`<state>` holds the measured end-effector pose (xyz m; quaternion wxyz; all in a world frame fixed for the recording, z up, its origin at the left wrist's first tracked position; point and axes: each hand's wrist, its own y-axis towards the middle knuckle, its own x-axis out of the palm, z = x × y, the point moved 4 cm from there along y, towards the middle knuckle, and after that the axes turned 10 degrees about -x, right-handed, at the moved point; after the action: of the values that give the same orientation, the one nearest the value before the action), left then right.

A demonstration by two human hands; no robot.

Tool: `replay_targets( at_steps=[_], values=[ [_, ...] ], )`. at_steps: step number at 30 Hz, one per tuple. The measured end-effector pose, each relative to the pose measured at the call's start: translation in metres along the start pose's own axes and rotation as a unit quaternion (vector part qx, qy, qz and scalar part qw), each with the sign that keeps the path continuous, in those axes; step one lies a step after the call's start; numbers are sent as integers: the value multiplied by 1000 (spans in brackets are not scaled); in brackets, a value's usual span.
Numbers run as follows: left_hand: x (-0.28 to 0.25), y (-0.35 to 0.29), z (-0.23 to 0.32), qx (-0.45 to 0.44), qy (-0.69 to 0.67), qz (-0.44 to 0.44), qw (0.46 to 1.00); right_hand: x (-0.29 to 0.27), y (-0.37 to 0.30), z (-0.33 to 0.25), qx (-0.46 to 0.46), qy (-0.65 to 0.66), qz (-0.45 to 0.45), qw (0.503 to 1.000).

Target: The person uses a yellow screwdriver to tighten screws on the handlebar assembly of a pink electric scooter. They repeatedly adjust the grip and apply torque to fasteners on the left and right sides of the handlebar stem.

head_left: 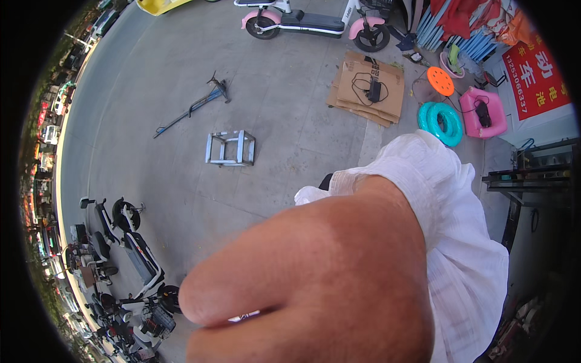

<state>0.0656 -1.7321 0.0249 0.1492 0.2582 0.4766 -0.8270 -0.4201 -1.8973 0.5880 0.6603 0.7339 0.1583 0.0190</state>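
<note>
My right hand (315,278) fills the lower middle, very close to the camera. Its back and wrist are what I mostly see; the fingers run off the lower edge, so whether they are closed and what they may hold is hidden. A white sleeve (460,242) covers the arm behind it, on the right. My left hand is out of the picture. Beyond the hand, a small metal stool frame (231,149) stands on the grey pavement (290,103).
Farther off lie a tool-like stand (192,110), flattened cardboard (360,100) with a charger (374,92), teal rings (442,124) and a pink plastic seat (482,113). A white-and-pink scooter (315,23) stands at the back; several scooters (142,260) are parked at left.
</note>
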Motion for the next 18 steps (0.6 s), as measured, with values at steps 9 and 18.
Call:
replay_targets(
  at_steps=[9, 18],
  values=[
    [95, 100, 269, 86, 39, -91, 991, -131, -105, 173, 145, -153, 39, 977],
    [150, 179, 493, 64, 67, -72, 993, -272, -239, 340, 606, -242, 57, 755]
  ],
)
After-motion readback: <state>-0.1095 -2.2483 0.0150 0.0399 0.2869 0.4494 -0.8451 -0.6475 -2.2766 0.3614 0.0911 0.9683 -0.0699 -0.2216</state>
